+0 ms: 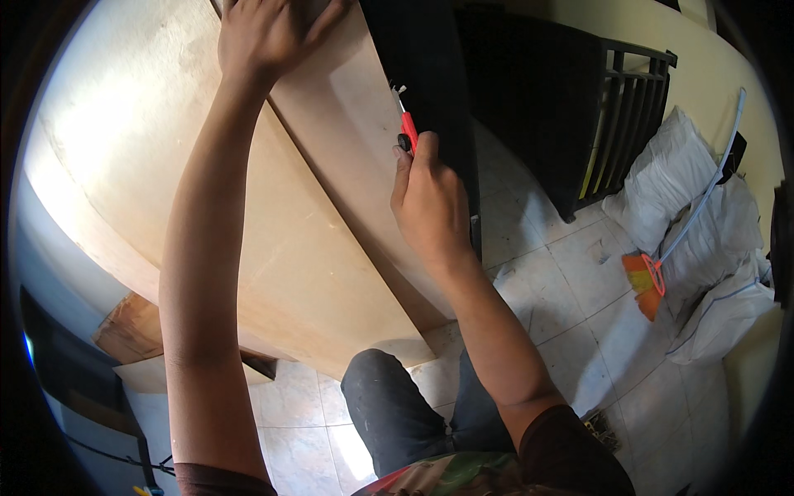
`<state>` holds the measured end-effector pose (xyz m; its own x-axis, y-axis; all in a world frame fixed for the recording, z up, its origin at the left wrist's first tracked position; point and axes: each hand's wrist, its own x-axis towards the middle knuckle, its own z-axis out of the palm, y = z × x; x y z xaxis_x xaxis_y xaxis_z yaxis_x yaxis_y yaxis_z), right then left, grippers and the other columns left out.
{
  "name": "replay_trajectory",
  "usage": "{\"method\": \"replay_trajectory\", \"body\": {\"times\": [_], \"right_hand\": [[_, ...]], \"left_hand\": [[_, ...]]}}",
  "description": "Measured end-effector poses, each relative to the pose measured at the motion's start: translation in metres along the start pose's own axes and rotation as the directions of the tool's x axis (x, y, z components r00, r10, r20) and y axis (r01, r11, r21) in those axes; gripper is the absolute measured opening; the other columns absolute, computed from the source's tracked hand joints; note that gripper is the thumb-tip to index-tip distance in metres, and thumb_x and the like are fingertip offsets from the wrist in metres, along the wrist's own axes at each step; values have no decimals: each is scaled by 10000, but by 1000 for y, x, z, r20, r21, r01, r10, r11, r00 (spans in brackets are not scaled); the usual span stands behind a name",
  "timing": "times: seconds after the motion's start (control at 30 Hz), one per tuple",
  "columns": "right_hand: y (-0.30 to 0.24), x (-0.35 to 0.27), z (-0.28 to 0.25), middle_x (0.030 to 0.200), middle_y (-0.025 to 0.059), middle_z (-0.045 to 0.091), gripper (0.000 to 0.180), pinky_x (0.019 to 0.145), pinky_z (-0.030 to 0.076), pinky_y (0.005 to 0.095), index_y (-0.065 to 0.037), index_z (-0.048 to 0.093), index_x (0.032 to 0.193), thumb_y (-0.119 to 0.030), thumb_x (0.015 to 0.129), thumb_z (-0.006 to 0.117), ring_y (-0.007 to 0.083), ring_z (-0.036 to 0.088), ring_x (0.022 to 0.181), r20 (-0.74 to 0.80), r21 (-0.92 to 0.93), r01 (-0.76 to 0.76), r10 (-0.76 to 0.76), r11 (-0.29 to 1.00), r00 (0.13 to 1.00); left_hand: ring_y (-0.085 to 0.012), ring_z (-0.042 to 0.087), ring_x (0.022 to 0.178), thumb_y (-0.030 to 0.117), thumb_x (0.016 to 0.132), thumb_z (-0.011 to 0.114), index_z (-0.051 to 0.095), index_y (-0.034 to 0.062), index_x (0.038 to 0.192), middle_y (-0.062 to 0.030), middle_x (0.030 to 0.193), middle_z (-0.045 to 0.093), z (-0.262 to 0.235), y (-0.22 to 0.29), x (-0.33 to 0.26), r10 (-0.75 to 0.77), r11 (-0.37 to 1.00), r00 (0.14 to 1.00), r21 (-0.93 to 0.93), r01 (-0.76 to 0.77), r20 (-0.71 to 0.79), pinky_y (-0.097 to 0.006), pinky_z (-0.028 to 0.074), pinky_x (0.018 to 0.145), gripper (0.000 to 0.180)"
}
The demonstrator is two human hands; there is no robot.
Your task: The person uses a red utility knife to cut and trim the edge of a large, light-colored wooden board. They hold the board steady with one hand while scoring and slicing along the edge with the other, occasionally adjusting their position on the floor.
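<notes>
My right hand (pixel 432 202) is closed round a red box cutter (pixel 409 126) with a black slider. Its narrow blade points up and away from me, close to the right edge of a pale plywood strip (pixel 339 116); whether it touches the edge I cannot tell. My left hand (pixel 266 37) rests on the plywood at the top of the view, thumb stretched out to the right. The other fingertips are cut off by the frame's upper border. A larger plywood sheet (pixel 281 215) lies left of the strip, with a dark gap line between them.
Beyond the strip stands a dark panel (pixel 430 50), and farther right a black slatted piece of furniture (pixel 579 107). White sacks (pixel 674 178) lean by the wall, with an orange broom (pixel 643 285) against them. Wood offcuts (pixel 132 328) lie at the left on the tiled floor (pixel 571 331).
</notes>
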<state>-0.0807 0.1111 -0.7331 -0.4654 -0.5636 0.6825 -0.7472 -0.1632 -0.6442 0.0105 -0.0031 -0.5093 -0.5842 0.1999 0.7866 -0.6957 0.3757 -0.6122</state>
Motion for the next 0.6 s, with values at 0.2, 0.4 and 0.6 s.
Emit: {"method": "replay_trajectory", "body": {"times": [0.2, 0.4, 0.6], "right_hand": [[-17, 2, 1, 762, 291, 701, 176, 593, 638, 450, 70, 494, 1098, -72, 1008, 547, 428, 747, 728, 32, -144, -72, 78, 987, 996], [-21, 5, -9, 743, 316, 693, 152, 621, 649, 452, 66, 478, 1077, -74, 1026, 508, 428, 751, 747, 86, -161, -68, 83, 985, 993], [-19, -2, -5, 743, 312, 694, 150, 614, 645, 469, 34, 468, 1069, -111, 1053, 497, 437, 747, 749, 98, -206, -95, 117, 974, 988]], "left_hand": [[-316, 172, 1603, 514, 947, 513, 304, 119, 1637, -148, 1714, 253, 5, 0, -2, 2, 1000, 1000, 13, -2, -14, -513, 87, 1316, 822], [-316, 164, 1605, 528, 948, 511, 304, 133, 1639, -145, 1720, 238, -1, -1, -2, -3, 1000, 1000, -1, 3, 11, -519, 83, 1316, 823], [-316, 159, 1607, 542, 953, 498, 294, 148, 1645, -143, 1723, 230, 0, -4, -2, -3, 1000, 1000, -14, 3, 24, -519, 74, 1316, 822]]}}
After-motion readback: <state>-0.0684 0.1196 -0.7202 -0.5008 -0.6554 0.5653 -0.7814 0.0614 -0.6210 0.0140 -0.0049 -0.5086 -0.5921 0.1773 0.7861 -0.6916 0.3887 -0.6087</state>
